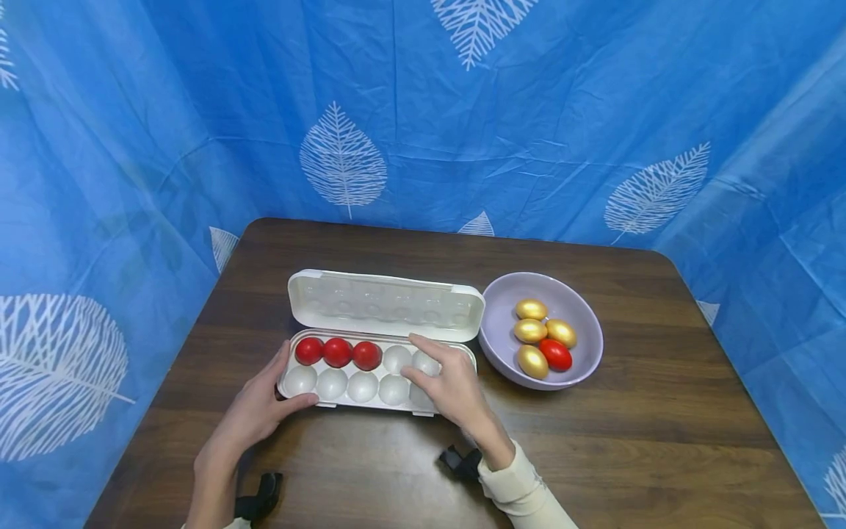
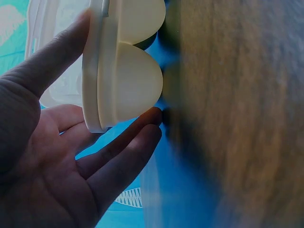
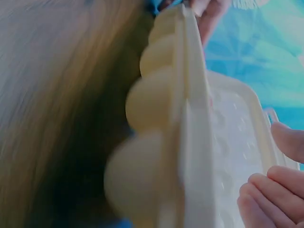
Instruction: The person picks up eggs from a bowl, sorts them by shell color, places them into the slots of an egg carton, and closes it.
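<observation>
The left hand [image 1: 254,411] cups the near left corner of the open white egg carton [image 1: 370,386], fingers loosely spread around it. The right hand [image 1: 449,382] rests relaxed over the carton's right cups, gripping nothing. Three red eggs [image 1: 337,353] fill the back row; behind lies a lavender bowl [image 1: 581,323] of eggs.

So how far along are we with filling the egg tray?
Done: three red eggs sit in the back row of the egg tray. In hand: left hand steadies the tray's end; right hand rests over its right cups, holding nothing visible. Left: one red and four gold eggs in the bowl.
</observation>
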`<state>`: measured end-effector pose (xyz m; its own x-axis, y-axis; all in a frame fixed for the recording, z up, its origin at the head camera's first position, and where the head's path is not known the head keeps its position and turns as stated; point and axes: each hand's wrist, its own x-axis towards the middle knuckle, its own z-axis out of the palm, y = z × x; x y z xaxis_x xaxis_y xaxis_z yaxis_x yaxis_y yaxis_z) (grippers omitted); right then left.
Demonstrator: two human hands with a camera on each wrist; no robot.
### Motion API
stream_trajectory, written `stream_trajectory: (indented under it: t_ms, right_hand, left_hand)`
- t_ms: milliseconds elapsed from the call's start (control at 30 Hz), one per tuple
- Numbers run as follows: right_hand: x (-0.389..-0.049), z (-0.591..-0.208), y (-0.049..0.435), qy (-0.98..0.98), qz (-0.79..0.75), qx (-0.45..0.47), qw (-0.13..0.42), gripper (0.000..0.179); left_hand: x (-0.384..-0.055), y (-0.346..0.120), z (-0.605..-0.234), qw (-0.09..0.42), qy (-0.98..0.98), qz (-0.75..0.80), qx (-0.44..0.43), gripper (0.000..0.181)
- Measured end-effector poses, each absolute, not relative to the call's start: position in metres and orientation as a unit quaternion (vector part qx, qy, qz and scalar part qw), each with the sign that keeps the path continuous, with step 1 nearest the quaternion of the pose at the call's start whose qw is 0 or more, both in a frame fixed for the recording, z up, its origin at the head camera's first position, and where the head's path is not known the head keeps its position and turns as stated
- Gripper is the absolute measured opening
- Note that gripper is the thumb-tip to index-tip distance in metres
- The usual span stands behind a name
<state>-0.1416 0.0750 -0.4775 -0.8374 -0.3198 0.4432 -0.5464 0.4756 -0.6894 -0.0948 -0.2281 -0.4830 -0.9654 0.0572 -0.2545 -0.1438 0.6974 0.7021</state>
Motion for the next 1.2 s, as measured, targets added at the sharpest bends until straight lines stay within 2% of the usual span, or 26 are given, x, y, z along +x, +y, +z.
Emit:
stream_trajectory:
  t_ms: [367, 633, 733, 1033, 1200]
  right_hand:
    - [-0.135, -0.468, 0.153, -0.839, 0.479, 0.189, 0.175, 0.047]
    - [-0.139, -0.463, 0.207, -0.881, 0.416, 0.087, 0.207, 0.042]
    - [-0.142, -0.459, 0.222, -0.902, 0.384, 0.059, 0.187, 0.041]
    - [-0.145, -0.453, 0.248, -0.938, 0.335, 0.029, 0.079, 0.045]
    - [-0.149, -0.454, 0.247, -0.952, 0.298, 0.039, 0.057, 0.040]
  left_hand:
    - [-0.093, -0.231, -0.483, 0.128, 0.914, 0.384, -0.028, 0.115]
    - [-0.093, -0.231, -0.485, 0.127, 0.911, 0.392, -0.026, 0.114]
    - [-0.093, -0.232, -0.486, 0.125, 0.911, 0.393, -0.027, 0.114]
    - [-0.096, -0.230, -0.489, 0.114, 0.913, 0.391, -0.016, 0.113]
    - [-0.096, -0.228, -0.490, 0.116, 0.913, 0.391, -0.019, 0.114]
